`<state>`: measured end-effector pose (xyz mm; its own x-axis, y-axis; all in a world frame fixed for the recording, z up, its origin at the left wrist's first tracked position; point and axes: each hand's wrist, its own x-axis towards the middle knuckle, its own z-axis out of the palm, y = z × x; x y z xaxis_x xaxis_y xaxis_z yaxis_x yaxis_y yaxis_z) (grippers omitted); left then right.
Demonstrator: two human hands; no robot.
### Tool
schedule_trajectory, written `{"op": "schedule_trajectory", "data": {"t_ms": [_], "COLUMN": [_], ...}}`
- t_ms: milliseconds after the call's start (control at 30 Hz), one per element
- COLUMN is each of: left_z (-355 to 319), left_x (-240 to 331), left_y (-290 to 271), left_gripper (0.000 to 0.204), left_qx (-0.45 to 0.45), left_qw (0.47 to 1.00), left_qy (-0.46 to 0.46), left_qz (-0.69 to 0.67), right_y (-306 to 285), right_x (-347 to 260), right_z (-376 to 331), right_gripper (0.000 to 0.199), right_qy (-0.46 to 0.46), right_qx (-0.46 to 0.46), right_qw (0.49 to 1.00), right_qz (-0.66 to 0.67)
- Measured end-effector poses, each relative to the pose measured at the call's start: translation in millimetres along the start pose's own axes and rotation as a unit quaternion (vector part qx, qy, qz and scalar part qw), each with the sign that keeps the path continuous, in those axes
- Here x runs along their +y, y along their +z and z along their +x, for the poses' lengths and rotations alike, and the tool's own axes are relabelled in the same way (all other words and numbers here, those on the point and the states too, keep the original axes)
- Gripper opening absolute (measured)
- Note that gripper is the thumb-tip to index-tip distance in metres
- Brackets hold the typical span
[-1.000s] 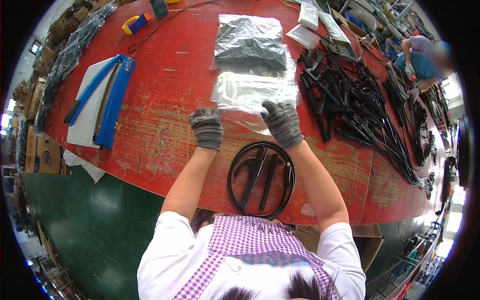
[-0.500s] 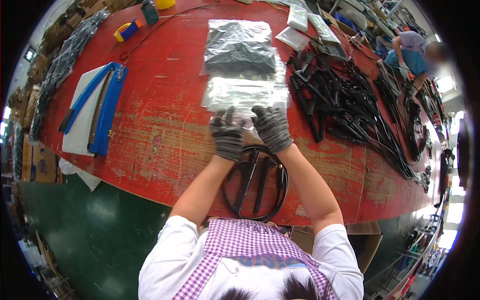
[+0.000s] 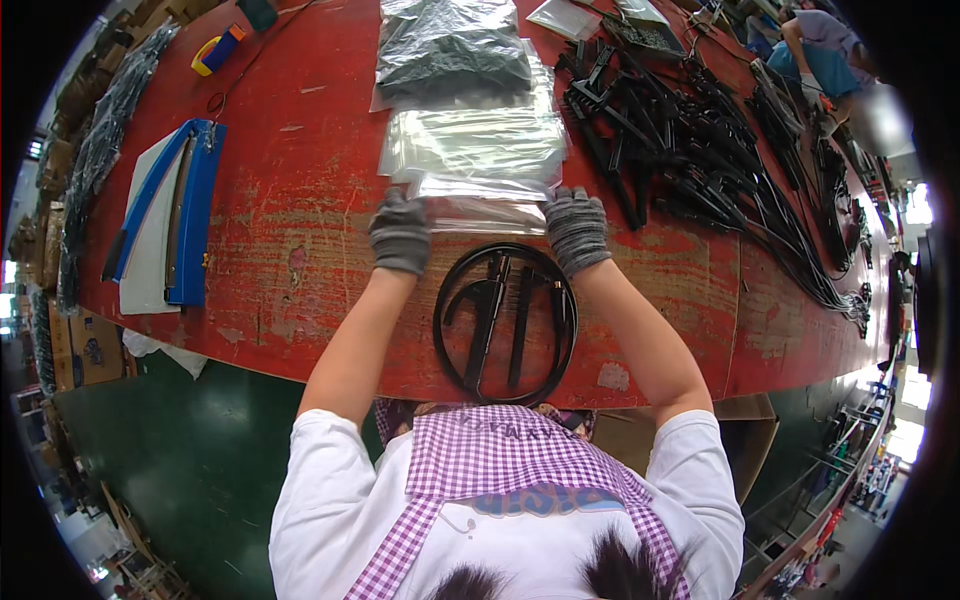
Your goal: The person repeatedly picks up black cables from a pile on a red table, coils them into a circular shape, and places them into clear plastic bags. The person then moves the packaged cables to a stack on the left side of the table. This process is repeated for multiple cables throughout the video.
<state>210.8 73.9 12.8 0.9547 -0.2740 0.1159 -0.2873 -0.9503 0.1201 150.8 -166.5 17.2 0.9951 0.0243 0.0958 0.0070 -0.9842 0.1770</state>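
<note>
A clear plastic bag is stretched sideways between my two hands, at the near end of a pile of clear bags. My left hand, in a grey knit glove, is closed on the bag's left edge. On the opposite edge my right hand, gloved alike, is closed too; its fingertips are partly hidden. Just nearer to me on the red table lies a coiled black cable. Inside its ring are a long black rod-like part and a thinner black toothed strip.
Beyond the pile lies a dark-filled plastic bag. A heap of black parts and cables covers the right. On the left stand a blue-and-white paper cutter and a tape roll. Another person bends over the far right.
My hands have moved apart to the two sides, spreading the clear bag between them. They have come away from over the coil, which now shows whole. The whole view has shifted slightly.
</note>
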Motion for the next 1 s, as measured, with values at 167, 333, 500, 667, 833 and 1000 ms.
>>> {"op": "schedule_trajectory", "data": {"t_ms": [167,333,500,667,833,1000], "left_z": [22.7,-70.0,-169.4,-180.5,-179.6,-165.4], "left_x": [32.1,-9.2,-43.6,-45.5,-39.2,-38.9], "left_y": [37.2,16.4,17.4,12.4,20.2,7.0], "left_gripper": [0.04,0.044,0.028,0.019,0.017,0.015], "left_qx": [-0.092,-0.072,-0.134,-0.109,-0.165,-0.13], "left_qw": [0.981,0.925,0.96,0.97,0.983,0.983], "left_qy": [0.167,0.37,0.239,0.142,0.031,0.129], "left_qz": [0.029,0.055,-0.057,-0.164,-0.075,0.029], "right_y": [29.5,20.2,-11.1,1.1,2.7,8.6], "right_x": [40.3,-2.0,-42.4,-43.5,-40.0,-42.5], "right_z": [-63.5,-199.6,-236.2,-213.1,-205.8,-211.5], "right_gripper": [0.029,0.055,0.051,0.041,0.042,0.042], "right_qy": [0.029,-0.065,-0.099,-0.157,-0.17,-0.14], "right_qx": [0.031,-0.055,0.0,-0.038,-0.06,-0.073], "right_qw": [0.984,0.983,0.961,0.963,0.963,0.972], "right_qz": [0.175,0.163,0.26,0.218,0.2,0.172]}}
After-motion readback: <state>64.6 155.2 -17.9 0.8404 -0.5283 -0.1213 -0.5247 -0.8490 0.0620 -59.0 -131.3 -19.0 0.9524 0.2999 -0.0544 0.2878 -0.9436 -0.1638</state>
